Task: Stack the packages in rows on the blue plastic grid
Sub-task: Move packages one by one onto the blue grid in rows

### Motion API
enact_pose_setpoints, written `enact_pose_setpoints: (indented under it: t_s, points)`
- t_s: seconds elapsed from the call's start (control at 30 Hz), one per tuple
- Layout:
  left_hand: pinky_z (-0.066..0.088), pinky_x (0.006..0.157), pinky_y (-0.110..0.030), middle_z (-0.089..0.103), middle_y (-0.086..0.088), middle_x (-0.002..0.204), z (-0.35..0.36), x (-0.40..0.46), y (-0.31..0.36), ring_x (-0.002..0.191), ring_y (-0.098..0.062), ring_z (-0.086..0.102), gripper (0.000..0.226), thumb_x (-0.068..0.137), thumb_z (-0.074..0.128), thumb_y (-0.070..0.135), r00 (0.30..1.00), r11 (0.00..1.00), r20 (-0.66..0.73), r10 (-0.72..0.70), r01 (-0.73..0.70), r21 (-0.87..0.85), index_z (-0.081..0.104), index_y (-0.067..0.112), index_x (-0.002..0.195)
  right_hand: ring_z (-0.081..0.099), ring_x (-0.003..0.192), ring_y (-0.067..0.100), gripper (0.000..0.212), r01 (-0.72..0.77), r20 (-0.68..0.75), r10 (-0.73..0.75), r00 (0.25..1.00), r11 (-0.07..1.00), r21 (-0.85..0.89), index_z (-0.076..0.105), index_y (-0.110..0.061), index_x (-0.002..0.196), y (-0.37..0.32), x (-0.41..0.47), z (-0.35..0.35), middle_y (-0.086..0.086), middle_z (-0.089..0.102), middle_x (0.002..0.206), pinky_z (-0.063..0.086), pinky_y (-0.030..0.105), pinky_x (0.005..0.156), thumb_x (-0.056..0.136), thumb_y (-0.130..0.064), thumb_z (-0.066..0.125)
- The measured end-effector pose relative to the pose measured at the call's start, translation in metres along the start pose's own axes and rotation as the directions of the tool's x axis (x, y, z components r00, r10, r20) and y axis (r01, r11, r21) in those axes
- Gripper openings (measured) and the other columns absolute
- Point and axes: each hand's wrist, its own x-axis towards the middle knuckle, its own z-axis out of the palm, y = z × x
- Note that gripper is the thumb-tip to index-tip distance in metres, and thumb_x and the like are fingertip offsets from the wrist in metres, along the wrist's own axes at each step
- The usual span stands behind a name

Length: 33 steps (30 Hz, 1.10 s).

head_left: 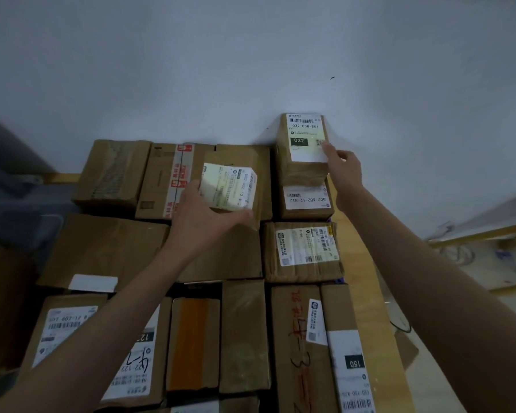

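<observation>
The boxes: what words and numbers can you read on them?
"032-038-E01" and "032": label on the top box by the wall, touched by the right hand.
"502 602-12-812", upside down: box beneath it.
"150", upside down: front right box.
Label under the left hand and other print: too blurred.

Parcel depot: labelled cardboard packages (304, 251) stacked against bare wall (251, 55).

Brown cardboard packages (221, 293) lie flat in rows, packed side by side. The small box with the "032" label (304, 147) stands on top of another labelled box (306, 201), right against the white wall (251, 70). Left of it lies a box with a pale yellow label (233, 186). A bit of the blue plastic grid (338, 281) peeks out below.
</observation>
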Motion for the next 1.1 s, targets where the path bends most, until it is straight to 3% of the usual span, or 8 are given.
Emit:
enact_pose_setpoints:
  t_s: [0.17,0.4,0.5,0.63,0.77,0.93,1.03,1.1]
  points:
    - [0.056,0.084,-0.043,0.053,-0.002,0.123,0.006,0.052,0.028,0.111,-0.022,0.057,0.107,0.046,0.075,0.066,1.000,0.989,-0.022,0.006,-0.002,0.145,0.040,0.015,0.133,0.063,0.104,0.018,0.058,0.089,0.067,-0.088,0.994,0.996,-0.009,0.047,-0.019,0.133,0.012,-0.013,-0.005,-0.001,0.062,0.117,0.056,0.040,0.087,0.085,-0.045,0.066]
    - [0.040,0.094,-0.041,0.039,-0.012,0.138,0.043,0.104,0.048,0.128,-0.031,0.038,0.122,0.054,0.074,0.074,0.999,0.965,-0.048,-0.023,0.035,0.261,0.021,0.011,0.144,0.060,0.110,0.021,0.046,0.122,0.154,-0.112,0.982,0.991,-0.056,0.046,-0.015,0.135,0.007,-0.012,-0.005,0.004,0.060,0.124,0.053,0.041,0.094,0.095,-0.035,0.058]
    - [0.039,0.099,-0.044,0.036,-0.013,0.141,0.055,0.109,0.047,0.132,-0.030,0.035,0.124,0.055,0.070,0.079,0.999,0.970,-0.048,-0.023,0.034,0.240,0.021,0.010,0.145,0.061,0.109,0.020,0.044,0.119,0.160,-0.113,0.981,0.992,-0.029,0.048,-0.016,0.133,0.008,-0.009,-0.005,0.003,0.062,0.119,0.054,0.043,0.094,0.094,-0.033,0.061]
    - [0.036,0.100,-0.035,0.038,-0.008,0.142,0.060,0.106,0.038,0.133,-0.024,0.034,0.114,0.062,0.071,0.074,0.997,0.987,0.008,0.077,-0.078,0.142,0.025,0.013,0.147,0.062,0.107,0.021,0.042,0.113,0.154,-0.113,0.982,0.994,0.005,0.051,-0.018,0.130,0.012,-0.007,-0.006,0.003,0.063,0.116,0.055,0.046,0.094,0.093,-0.034,0.063]
    - [0.032,0.113,-0.046,0.033,-0.008,0.151,0.055,0.107,0.032,0.140,-0.024,0.028,0.111,0.069,0.072,0.066,0.993,0.990,0.078,0.090,-0.097,0.101,0.019,0.014,0.152,0.061,0.107,0.020,0.042,0.114,0.133,-0.116,0.984,0.993,0.023,0.052,-0.020,0.129,0.015,-0.008,-0.004,-0.001,0.062,0.112,0.055,0.047,0.093,0.092,-0.037,0.063]
    - [0.033,0.113,-0.044,0.032,-0.005,0.155,0.041,0.102,0.031,0.141,-0.023,0.032,0.111,0.072,0.075,0.060,0.984,0.989,0.154,0.094,-0.110,0.097,0.016,0.012,0.153,0.058,0.111,0.021,0.046,0.110,0.115,-0.103,0.988,0.992,-0.055,0.052,-0.018,0.132,0.011,-0.016,-0.006,0.002,0.061,0.120,0.052,0.045,0.097,0.093,-0.041,0.060]
    - [0.027,0.116,-0.048,0.019,-0.008,0.160,0.028,0.089,0.031,0.146,-0.026,0.022,0.114,0.073,0.073,0.061,0.988,0.985,0.150,0.041,-0.065,0.158,0.009,0.013,0.155,0.058,0.108,0.022,0.054,0.130,0.078,-0.121,0.990,0.985,-0.118,0.043,-0.014,0.141,0.000,-0.029,-0.004,0.006,0.058,0.128,0.053,0.037,0.085,0.095,-0.040,0.056]
    - [0.030,0.114,-0.051,0.022,-0.008,0.159,0.013,0.078,0.031,0.145,-0.027,0.024,0.107,0.075,0.071,0.062,0.986,0.982,0.163,0.042,-0.071,0.177,0.016,0.016,0.154,0.057,0.106,0.021,0.062,0.155,0.063,-0.147,0.987,0.978,-0.142,0.035,-0.014,0.146,-0.012,-0.041,-0.005,0.008,0.052,0.133,0.049,0.033,0.079,0.094,-0.038,0.058]
